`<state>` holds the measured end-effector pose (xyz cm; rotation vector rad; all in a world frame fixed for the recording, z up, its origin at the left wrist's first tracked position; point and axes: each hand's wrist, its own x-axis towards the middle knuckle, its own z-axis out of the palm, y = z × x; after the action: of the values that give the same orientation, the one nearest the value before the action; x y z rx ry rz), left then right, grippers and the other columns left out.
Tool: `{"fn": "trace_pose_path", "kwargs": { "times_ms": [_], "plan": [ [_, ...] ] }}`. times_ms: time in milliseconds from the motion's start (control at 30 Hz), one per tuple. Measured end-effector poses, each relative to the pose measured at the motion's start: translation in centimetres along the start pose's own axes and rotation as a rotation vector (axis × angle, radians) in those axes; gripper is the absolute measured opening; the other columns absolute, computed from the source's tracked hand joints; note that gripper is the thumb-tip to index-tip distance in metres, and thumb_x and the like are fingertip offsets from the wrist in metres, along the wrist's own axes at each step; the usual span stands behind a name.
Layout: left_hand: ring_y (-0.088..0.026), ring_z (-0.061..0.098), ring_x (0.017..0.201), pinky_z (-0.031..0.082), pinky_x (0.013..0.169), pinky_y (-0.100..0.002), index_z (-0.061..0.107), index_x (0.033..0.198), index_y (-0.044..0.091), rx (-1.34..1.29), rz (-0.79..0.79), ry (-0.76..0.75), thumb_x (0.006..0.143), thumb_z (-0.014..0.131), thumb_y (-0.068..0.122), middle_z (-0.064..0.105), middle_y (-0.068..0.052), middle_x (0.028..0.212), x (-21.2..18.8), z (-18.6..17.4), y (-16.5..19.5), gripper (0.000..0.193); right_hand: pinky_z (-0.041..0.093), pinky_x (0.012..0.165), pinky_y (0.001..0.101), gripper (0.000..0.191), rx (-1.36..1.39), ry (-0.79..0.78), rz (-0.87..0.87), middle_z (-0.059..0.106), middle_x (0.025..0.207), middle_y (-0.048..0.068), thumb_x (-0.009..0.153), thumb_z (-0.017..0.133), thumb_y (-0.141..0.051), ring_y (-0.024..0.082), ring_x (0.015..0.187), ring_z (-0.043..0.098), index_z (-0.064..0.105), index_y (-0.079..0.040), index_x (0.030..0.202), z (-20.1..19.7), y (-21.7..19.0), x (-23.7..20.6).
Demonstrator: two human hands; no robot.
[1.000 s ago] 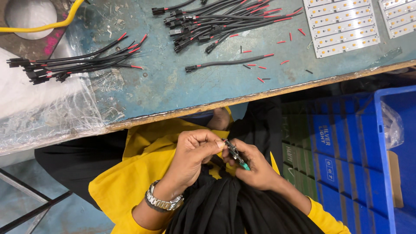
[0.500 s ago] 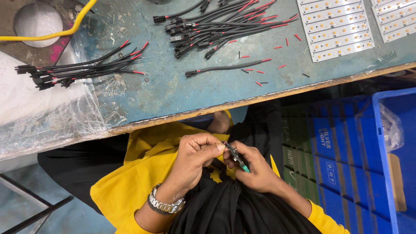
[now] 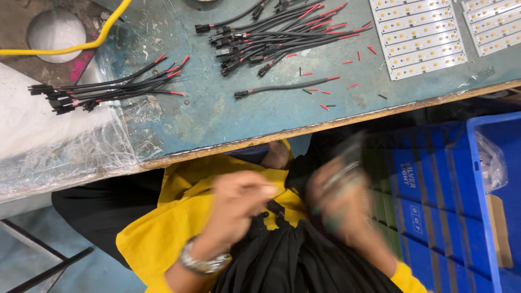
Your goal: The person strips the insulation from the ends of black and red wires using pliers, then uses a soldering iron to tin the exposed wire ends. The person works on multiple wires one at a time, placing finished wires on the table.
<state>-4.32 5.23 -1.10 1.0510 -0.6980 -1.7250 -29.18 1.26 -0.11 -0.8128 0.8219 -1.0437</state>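
The right hand (image 3: 339,198) is smeared by motion blur below the table edge; it seems closed around a dark, thin tool (image 3: 347,163), but neither the grip nor the tool's kind can be made out. The left hand (image 3: 239,198), wearing a metal wristwatch (image 3: 203,264), has its fingers drawn together near the chest, and whether they pinch anything cannot be told. On the blue table (image 3: 228,116) lie a single black cable (image 3: 285,87), two cable bundles (image 3: 282,32) and LED strips (image 3: 420,35) cut off at the top.
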Motion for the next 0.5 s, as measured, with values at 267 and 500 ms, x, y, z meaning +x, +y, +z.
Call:
{"fn": "trace_pose_path", "kwargs": {
  "times_ms": [267, 500],
  "plan": [
    [0.001, 0.043, 0.058, 0.032, 0.051, -0.019, 0.073, 0.090, -0.003, 0.204, 0.166, -0.011, 0.094, 0.072, 0.005, 0.059, 0.006, 0.067, -0.9, 0.1, 1.4, 0.009, 0.052, 0.071, 0.0360, 0.047, 0.085, 0.215, -0.215, 0.060, 0.094, 0.012, 0.070, 0.051, 0.001, 0.023, 0.076, 0.059, 0.055, -0.004, 0.116, -6.5, -0.3, -1.3],
    [0.002, 0.045, 0.054, 0.033, 0.049, -0.020, 0.073, 0.088, -0.001, 0.445, 0.245, 0.036, 0.095, 0.073, 0.008, 0.058, 0.005, 0.060, -1.2, 2.1, 3.5, 0.011, 0.058, 0.082, 0.0461, 0.059, 0.110, 0.074, 0.092, 0.066, 0.104, 0.022, 0.066, 0.052, -0.002, 0.035, 0.090, 0.068, 0.055, 0.007, 0.124, -5.3, 3.1, -0.7]
  ]
}}
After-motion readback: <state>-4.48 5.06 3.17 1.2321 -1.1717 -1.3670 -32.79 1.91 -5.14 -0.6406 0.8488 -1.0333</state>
